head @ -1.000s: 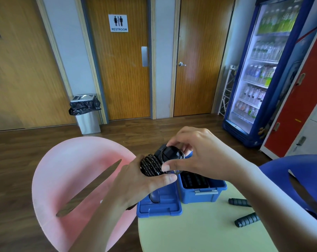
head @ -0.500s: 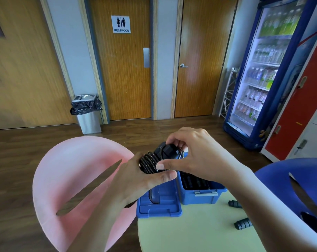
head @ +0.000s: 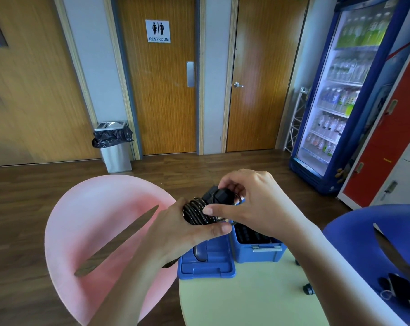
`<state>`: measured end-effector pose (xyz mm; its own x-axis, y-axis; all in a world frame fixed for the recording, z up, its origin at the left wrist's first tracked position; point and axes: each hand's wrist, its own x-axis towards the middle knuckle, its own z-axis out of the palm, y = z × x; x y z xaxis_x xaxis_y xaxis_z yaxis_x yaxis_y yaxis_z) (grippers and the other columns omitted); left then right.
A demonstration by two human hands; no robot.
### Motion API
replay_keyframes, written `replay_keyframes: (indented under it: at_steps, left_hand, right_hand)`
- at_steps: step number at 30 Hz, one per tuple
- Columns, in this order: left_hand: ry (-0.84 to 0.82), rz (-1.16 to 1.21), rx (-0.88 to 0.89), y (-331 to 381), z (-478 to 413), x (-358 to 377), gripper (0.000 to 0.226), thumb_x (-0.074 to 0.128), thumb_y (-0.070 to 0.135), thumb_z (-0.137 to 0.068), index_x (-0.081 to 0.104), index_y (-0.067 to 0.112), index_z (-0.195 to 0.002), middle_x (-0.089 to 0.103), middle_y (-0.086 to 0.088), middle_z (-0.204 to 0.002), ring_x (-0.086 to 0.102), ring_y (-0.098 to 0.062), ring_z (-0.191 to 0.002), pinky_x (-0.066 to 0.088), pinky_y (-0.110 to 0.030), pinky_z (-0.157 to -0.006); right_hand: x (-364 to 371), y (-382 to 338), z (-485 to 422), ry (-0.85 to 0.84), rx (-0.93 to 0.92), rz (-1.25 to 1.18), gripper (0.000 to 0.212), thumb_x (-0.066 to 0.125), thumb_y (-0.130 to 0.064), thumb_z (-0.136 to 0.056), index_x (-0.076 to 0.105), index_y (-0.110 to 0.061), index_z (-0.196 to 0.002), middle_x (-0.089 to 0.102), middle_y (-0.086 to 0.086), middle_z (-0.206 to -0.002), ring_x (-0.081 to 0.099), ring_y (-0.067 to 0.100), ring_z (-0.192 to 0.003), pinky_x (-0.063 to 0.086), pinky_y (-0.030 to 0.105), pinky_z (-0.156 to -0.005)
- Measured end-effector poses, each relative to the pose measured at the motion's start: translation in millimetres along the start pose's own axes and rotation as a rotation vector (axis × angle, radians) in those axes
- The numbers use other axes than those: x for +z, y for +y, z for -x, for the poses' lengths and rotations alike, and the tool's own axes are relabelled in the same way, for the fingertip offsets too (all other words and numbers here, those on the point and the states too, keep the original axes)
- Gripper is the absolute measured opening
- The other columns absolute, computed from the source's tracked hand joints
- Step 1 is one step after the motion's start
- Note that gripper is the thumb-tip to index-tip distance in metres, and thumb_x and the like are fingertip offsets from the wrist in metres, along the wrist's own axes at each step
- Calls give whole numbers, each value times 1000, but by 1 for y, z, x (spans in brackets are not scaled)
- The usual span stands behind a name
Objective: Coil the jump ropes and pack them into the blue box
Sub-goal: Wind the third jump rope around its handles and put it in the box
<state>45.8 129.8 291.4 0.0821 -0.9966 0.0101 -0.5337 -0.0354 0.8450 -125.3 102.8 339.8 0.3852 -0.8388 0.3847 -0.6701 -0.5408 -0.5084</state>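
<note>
One glossy black jump rope (head: 195,212) (coiled tight), left hand (head: 175,231) and right hand (head: 253,203) gripping it; one blue box (head: 258,254).

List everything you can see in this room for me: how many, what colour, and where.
jump rope: one, black, coiled, held above the box
blue box: one, blue, open, on the table's far edge, dark contents inside
lid: one, blue, lying left of the box
table: one, pale green, bottom centre
pink chair: one, left of the table
blue chair: one, right of the table
bin: one, steel with a black bag, by the far wall
restroom sign: one, white, on the middle door
drinks fridge: one, blue, far right
left hand: one, grips the coil
right hand: one, pinches the rope's upper end
</note>
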Motion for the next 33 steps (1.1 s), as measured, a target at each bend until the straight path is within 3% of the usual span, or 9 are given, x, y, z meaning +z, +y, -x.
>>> replay_keyframes:
  at_steps: [5, 10, 12, 16, 20, 22, 27, 33]
  left_hand:
    - [-20, 9, -28, -2, 4, -1, 73, 69, 80, -32, 56, 28, -82, 61, 16, -51, 55, -1, -43, 43, -26, -51]
    - [-58, -19, -48, -2, 7, 1, 75, 67, 79, -31, 54, 28, -86, 64, 19, -53, 54, 4, -42, 43, -27, -53]
    - [-55, -40, -51, -2, 8, 3, 78, 66, 81, -30, 54, 30, -88, 66, 18, -60, 58, 5, -50, 46, -27, -55]
    - [-39, -41, -56, -3, 3, 5, 84, 67, 81, -29, 57, 34, -98, 69, 13, -88, 64, -5, -82, 56, -31, -74]
    - [-51, -40, -80, -1, 1, 6, 75, 73, 77, -36, 55, 28, -91, 66, 11, -77, 61, -7, -68, 43, -23, -54]
    - [-51, -55, -93, 0, -1, 6, 68, 79, 70, -44, 55, 26, -91, 65, 10, -76, 60, -7, -67, 42, -24, -54]
    - [-52, -75, -97, -4, -5, 8, 76, 68, 77, -31, 56, 28, -88, 66, 12, -74, 61, -6, -68, 42, -24, -54]
    - [2, -103, -86, -3, -12, 10, 75, 70, 77, -34, 54, 29, -89, 65, 10, -74, 58, -8, -64, 41, -24, -52]
  right_hand:
    - [2, -1, 1, -29, 40, -77, 43, 81, -58, -58, 68, -23, -80, 66, -8, -71, 59, 6, -69, 48, 18, -62]
    - [8, 1, -1, -75, 93, -85, 40, 77, -60, -62, 67, -26, -78, 66, -8, -68, 57, 3, -63, 44, 11, -56]
    - [10, 1, 1, -72, 112, -107, 37, 74, -60, -64, 67, -26, -76, 65, -9, -66, 55, 3, -61, 42, 10, -54]
    - [16, 0, 1, -18, 151, -168, 35, 69, -58, -73, 69, -23, -74, 69, -4, -73, 60, 7, -73, 43, 13, -62]
    - [19, -2, -1, 11, 215, -199, 38, 61, -56, -82, 72, -21, -73, 71, -3, -70, 62, 6, -72, 45, 14, -65]
    - [23, -2, 0, 12, 246, -227, 37, 62, -54, -82, 73, -20, -73, 71, -2, -69, 62, 6, -70, 45, 16, -63]
    - [28, -2, -1, 18, 311, -234, 29, 62, -47, -84, 73, -21, -77, 70, -6, -72, 63, 4, -72, 44, 13, -56]
    - [31, -6, -1, 51, 359, -413, 13, 61, -37, -88, 64, -24, -88, 68, -4, -78, 62, 7, -46, 48, 15, -44]
